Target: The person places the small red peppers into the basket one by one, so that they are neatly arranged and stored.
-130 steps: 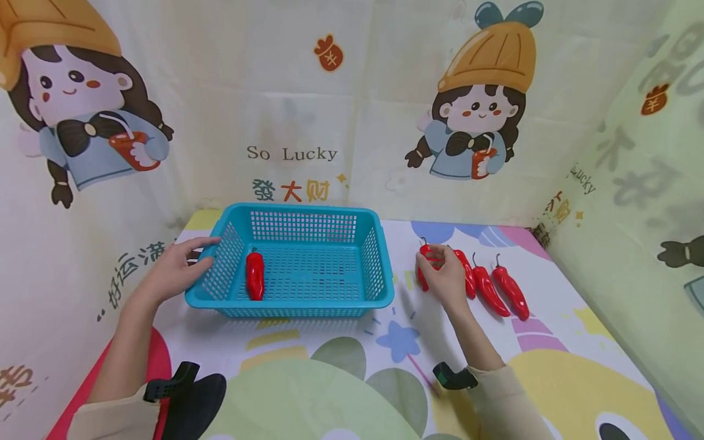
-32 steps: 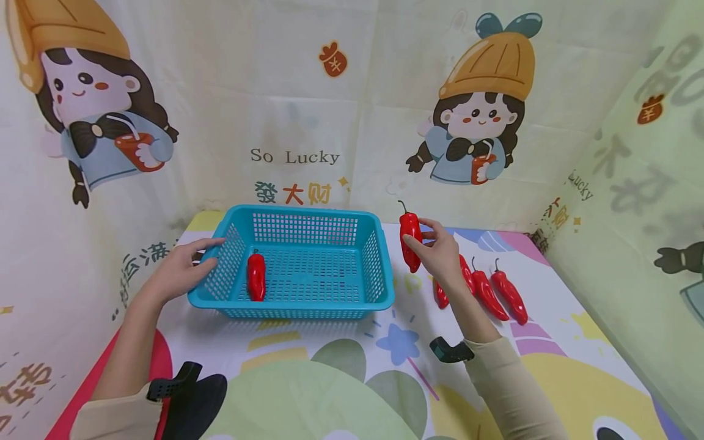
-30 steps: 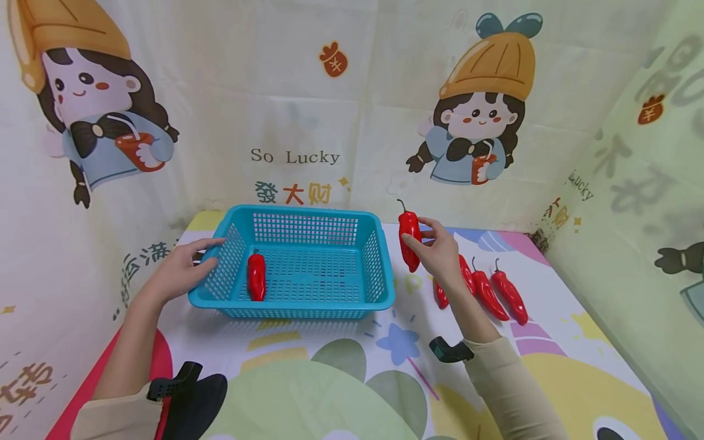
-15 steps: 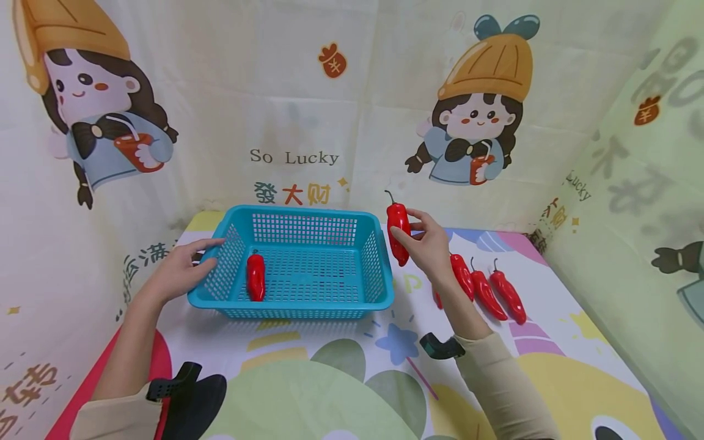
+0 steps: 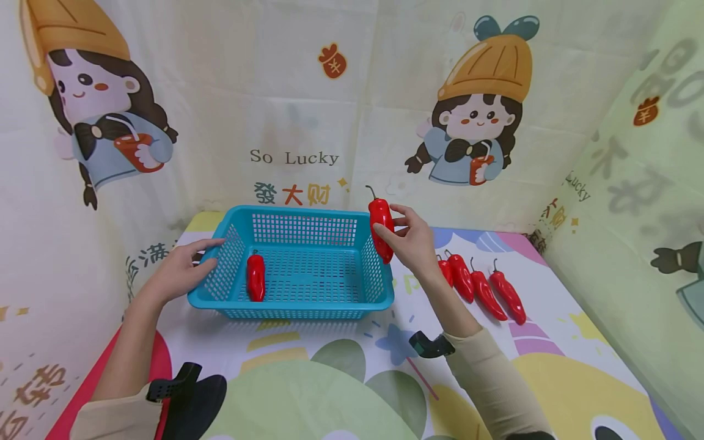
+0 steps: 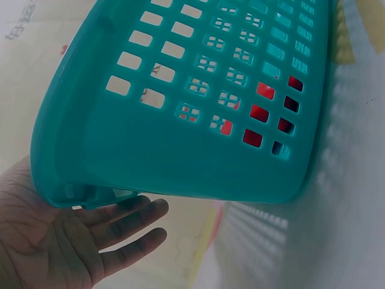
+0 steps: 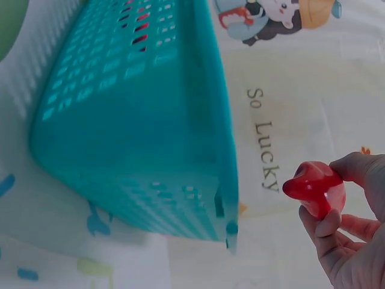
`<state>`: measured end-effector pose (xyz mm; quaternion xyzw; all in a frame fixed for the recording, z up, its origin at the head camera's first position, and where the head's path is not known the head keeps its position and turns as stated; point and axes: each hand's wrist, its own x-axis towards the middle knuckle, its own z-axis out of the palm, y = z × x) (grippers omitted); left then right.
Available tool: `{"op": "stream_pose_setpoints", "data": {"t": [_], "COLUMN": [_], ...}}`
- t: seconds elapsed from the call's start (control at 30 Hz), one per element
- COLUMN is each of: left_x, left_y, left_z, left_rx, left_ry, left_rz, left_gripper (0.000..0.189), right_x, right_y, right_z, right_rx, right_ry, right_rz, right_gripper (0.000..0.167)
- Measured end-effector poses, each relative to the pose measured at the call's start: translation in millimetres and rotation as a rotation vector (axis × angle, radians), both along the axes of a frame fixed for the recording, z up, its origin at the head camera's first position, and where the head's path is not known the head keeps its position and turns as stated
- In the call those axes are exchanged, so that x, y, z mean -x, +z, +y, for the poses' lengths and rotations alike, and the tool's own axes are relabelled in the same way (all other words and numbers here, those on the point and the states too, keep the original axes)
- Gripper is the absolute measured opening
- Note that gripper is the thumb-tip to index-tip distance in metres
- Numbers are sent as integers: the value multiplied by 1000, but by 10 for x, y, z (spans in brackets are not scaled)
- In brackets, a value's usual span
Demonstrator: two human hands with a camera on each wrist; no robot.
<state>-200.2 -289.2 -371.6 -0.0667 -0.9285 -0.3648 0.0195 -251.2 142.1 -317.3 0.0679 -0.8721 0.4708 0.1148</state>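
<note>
A red chili pepper [image 5: 381,229], stem up, is pinched between the thumb and fingers of my right hand [image 5: 409,238]. It is held over the right rim of a blue-green plastic basket [image 5: 302,305]. In the right wrist view the pepper's pointed tip [image 7: 301,186] faces the camera. My left hand [image 5: 181,269] holds the basket's left rim, thumb and index finger on it; in the left wrist view the other fingers [image 6: 129,229] extend beneath the rim, and the thumb is hidden. Another red chili pepper [image 5: 255,278] lies inside the basket at its left.
Several red chili peppers [image 5: 486,296] lie in a row on the table right of the basket, the leftmost partly behind the right arm. Printed cloth walls [image 5: 379,153] stand behind and on both sides. A patterned cloth [image 5: 286,391] covers the table.
My right hand picked up a chili pepper from the row, lifted it and carried it left to the basket's right rim. The left hand stays on the basket.
</note>
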Motion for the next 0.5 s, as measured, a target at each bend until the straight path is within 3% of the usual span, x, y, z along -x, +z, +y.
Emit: {"op": "stream_pose_setpoints", "data": {"t": [0.5], "left_x": [-2], "left_y": [11], "left_z": [-13], "left_rx": [12], "left_ry": [-17], "left_rz": [-2], "left_gripper": [58], "right_x": [-71], "right_y": [31], "right_z": [-348], "right_rx": [9], "right_ry": [144], "right_rz": [-1], "right_gripper": [71]}}
